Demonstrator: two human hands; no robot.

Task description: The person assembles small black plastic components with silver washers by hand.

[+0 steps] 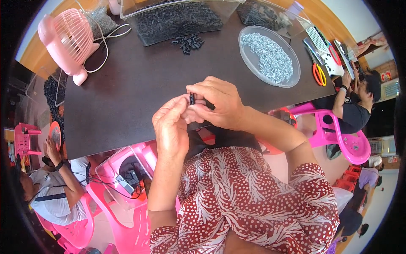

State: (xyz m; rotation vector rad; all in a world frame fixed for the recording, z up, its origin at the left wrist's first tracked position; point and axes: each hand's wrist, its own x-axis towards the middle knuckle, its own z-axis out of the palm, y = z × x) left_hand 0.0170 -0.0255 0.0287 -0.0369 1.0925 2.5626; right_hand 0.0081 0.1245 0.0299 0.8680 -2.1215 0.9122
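Note:
Above the near edge of the dark table (122, 93), my two hands meet over a small black plastic part (192, 99). My left hand (171, 120) is closed, its thumb and fingertips against the part from the left. From the right, my right hand (222, 101) pinches at the same part with curled fingers. The palm-side fingers are partly hidden. Farther back lies a loose pile of similar black parts (188, 43), in front of a clear bin (182, 26) full of them. A round clear tray (249, 60) at the right carries many small silvery metal pieces (270, 55).
A pink fan (69, 40) with a white cord stands at the far left. Pliers with red and yellow handles (319, 75) lie at the right edge. People sit at both sides, one in black (355, 110), another in grey (59, 190). Pink chairs (334, 129) stand around.

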